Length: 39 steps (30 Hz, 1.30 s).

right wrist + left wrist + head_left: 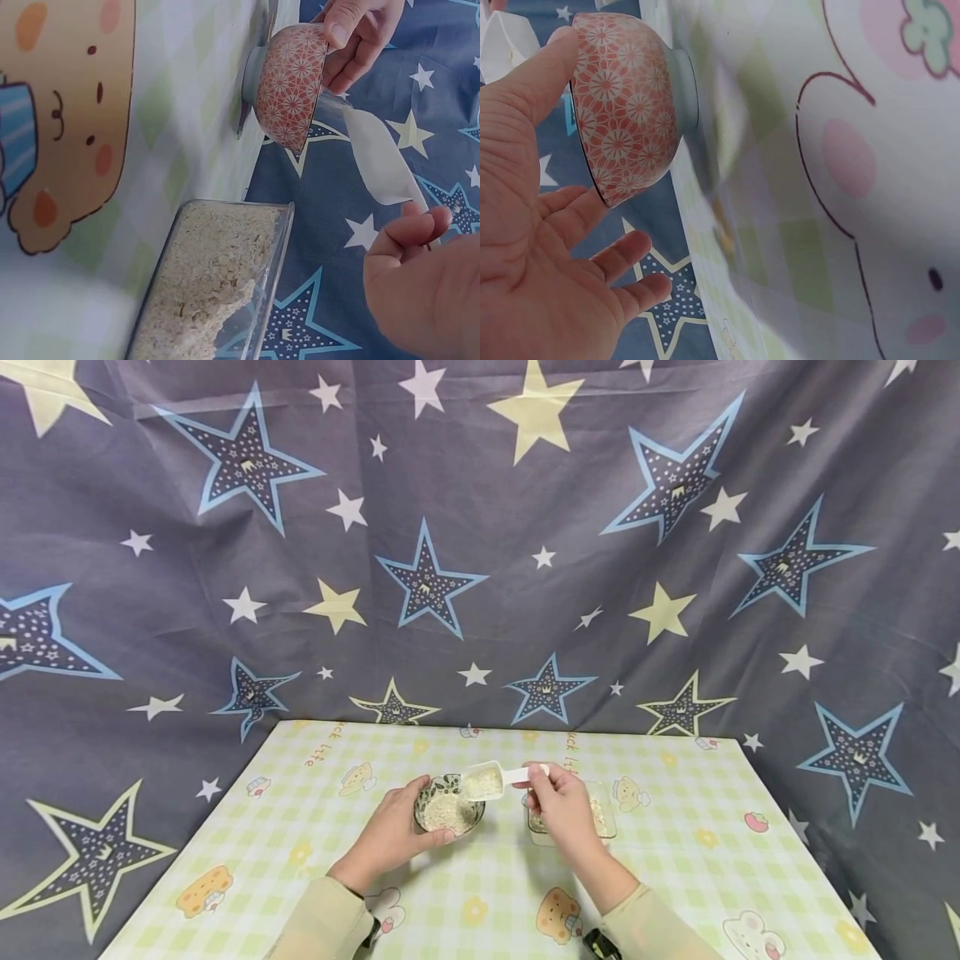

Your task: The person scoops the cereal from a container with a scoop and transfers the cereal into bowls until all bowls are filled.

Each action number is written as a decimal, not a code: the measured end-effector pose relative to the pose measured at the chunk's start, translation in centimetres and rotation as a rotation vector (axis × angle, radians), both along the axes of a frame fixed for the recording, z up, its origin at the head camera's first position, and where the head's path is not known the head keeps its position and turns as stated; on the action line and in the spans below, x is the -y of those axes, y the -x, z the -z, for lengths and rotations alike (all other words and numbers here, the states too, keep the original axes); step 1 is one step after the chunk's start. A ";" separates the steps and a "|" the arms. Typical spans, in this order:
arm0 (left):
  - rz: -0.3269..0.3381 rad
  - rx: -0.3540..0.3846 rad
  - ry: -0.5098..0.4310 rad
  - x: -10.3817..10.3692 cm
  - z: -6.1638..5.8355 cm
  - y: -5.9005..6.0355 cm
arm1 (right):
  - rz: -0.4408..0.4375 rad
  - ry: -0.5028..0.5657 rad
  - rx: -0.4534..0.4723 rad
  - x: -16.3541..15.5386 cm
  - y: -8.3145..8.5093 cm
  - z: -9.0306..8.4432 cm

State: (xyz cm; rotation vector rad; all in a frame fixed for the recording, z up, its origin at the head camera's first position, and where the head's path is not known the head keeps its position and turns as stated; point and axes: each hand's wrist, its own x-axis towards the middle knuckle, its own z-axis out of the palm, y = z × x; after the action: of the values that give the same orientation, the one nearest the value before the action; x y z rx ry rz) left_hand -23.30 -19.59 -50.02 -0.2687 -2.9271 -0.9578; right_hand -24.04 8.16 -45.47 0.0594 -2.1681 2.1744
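On the checked tablecloth (675, 860) stands a small bowl (442, 786) with a red flower pattern outside (626, 112) (292, 82) and oat flakes inside. My left hand (393, 831) (532, 247) cups it, thumb against the near side and fingers curved round the far side. My right hand (558, 802) (420, 292) pinches the handle of a white scoop (483, 781) (379, 157). The scoop is full of flakes and hangs just over the bowl's right rim. Under that hand sits a clear rectangular container (609, 814) (232, 204) holding more oat flakes (202, 277).
The table carries a pale green and yellow cloth with cartoon prints. A dark star-patterned curtain (480, 568) hangs behind it and drapes down both sides. Bare cloth lies to the left of the bowl and to the right of the container.
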 end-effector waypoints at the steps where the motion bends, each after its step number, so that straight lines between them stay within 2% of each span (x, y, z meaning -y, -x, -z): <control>1: -0.001 0.000 0.001 0.0 0.0 0.0 | 0.002 -0.020 -0.018 0.1 0.0 0.0; 8: -0.005 0.001 0.005 -0.1 0.0 0.1 | 0.015 -0.130 -0.152 0.3 -0.5 -0.1; 17: -0.007 0.017 0.005 -0.2 -0.1 -0.1 | 0.031 -0.300 -0.368 0.9 -1.4 -0.5; 20: -0.010 0.021 0.004 -0.2 -0.1 -0.1 | 0.015 -0.383 -0.497 1.0 -1.8 -0.5; 26: -0.010 0.013 0.005 -0.1 -0.1 -0.1 | -0.028 -0.656 -0.948 1.3 -2.1 0.5; 29: -0.004 0.005 0.005 0.0 -0.1 -0.1 | -0.053 -0.749 -1.079 1.4 -2.1 1.0; 31: -0.001 0.000 0.004 0.0 0.0 -0.1 | -0.068 -0.774 -1.097 1.4 -2.2 1.2; 35: 0.003 -0.003 0.002 0.0 0.0 -0.1 | -0.075 -0.778 -1.074 1.3 -2.3 1.2; 39: 0.005 -0.006 0.004 0.1 -0.1 -0.1 | -0.075 -0.718 -0.960 1.1 -2.5 0.9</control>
State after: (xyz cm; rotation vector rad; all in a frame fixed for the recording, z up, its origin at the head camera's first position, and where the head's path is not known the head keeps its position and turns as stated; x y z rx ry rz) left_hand -23.15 -19.64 -49.97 -0.2782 -2.9243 -0.9507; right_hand -21.53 7.09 -46.42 0.9811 -2.1181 0.8898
